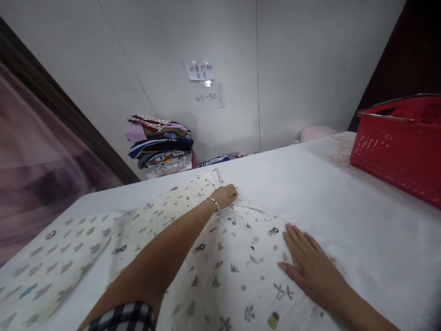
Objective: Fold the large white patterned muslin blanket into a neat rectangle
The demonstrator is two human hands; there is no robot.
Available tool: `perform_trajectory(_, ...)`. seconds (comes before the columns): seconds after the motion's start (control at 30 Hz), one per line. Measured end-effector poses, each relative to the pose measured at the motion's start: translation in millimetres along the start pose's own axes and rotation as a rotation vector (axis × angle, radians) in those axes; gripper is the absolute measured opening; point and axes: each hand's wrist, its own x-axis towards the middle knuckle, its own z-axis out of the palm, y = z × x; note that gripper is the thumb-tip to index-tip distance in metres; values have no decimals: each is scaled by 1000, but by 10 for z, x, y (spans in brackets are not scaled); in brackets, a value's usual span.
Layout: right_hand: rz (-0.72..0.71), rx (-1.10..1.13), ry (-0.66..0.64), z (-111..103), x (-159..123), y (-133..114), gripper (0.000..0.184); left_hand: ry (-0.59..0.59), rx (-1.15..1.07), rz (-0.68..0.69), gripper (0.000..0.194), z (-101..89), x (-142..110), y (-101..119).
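Checked sleeve point(127, 317) leads to left grip point(225, 195), patterned cloth point(237, 257) beneath

On the pale wall point(292, 59), an upper sheet of paper point(200, 71) bears two lines of dark handwritten Chinese characters; the first seems to read 折叠织物, while the second is shorter, just two characters, the last probably 布, the other too blurred to tell for sure. Just beneath it, a lower sheet of paper point(208, 96) carries the handwritten figures 45-50; these are larger, dark on white, and plainly legible
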Motion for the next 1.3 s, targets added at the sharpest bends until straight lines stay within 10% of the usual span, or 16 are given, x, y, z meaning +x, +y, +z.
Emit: perform_trajectory(1.3,21,34,-39,-24,3,-5,72,39,37,-172,20,-7,327,148)
